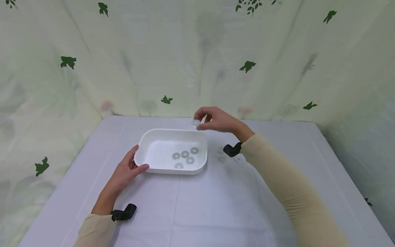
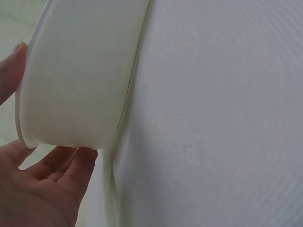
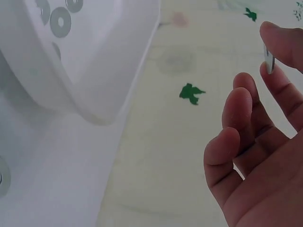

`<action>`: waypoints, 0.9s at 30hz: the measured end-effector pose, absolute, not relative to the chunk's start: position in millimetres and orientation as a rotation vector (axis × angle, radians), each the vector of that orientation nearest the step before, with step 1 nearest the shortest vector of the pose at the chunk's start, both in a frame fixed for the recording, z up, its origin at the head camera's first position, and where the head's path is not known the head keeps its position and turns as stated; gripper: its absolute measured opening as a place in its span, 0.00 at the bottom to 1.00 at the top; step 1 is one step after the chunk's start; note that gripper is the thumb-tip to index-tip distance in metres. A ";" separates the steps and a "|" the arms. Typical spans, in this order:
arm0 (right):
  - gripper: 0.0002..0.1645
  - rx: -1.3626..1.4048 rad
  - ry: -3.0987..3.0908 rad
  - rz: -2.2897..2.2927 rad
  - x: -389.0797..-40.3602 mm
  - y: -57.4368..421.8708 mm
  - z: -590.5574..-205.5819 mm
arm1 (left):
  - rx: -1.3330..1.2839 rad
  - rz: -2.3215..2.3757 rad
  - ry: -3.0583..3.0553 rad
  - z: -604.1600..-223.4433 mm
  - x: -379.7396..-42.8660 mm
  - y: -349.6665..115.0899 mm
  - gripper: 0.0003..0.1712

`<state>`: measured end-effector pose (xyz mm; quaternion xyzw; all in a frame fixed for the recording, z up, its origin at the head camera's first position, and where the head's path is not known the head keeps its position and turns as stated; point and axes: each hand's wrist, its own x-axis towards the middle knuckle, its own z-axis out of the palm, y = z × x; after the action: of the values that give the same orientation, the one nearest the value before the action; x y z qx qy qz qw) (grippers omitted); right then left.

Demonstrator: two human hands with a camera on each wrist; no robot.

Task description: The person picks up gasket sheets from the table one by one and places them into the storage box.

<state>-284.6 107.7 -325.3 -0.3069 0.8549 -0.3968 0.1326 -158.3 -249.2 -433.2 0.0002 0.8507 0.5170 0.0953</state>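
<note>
Your right hand (image 1: pixel 216 119) pinches a flat ring-shaped washer (image 1: pixel 195 122) between thumb and forefinger; in the right wrist view the other fingers curl loosely, apart from it. Being round, the washer has no long axis, but its flat face turns towards the head camera, hole visible, while your right wrist camera sees it edge-on as a thin sliver, nearly upright in that view. In the head view it appears just beyond the white tray (image 1: pixel 154 147), near the far right corner.

Your left hand (image 1: pixel 124 171) grips that tray at its left end, thumb at the near left corner, fingers along the end wall. The tray opens upward, its long axis running left to right before you. Five more washers (image 1: pixel 185 154) lie flat inside, towards the right and near side. Outside, loose rings (image 1: pixel 222 159) lie on the white cloth (image 1: pixel 191 206), right of the tray, beneath your right wrist.
</note>
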 end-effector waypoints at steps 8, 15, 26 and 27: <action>0.18 -1.015 2.357 -1.159 -276.7 65.5 -335.6 | -0.008 1.531 2.526 -433.3 -158.5 -249.8 0.58; 0.18 -1.018 2.286 -1.164 -273.9 39.6 -350.0 | -0.011 1.552 2.511 -431.4 -158.5 -250.4 0.58; 0.18 -1.052 2.244 -1.112 -267.0 13.4 -362.1 | -0.006 1.529 2.520 -432.3 -159.1 -248.7 0.57; 0.18 -1.058 2.244 -1.107 -266.2 12.2 -361.6 | -0.009 1.526 2.521 -432.4 -159.1 -248.4 0.57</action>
<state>-266.2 12.2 -361.6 -0.3806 0.8074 -0.3984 0.2109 -159.1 -248.4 -432.4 -0.0031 0.8514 0.5155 0.0970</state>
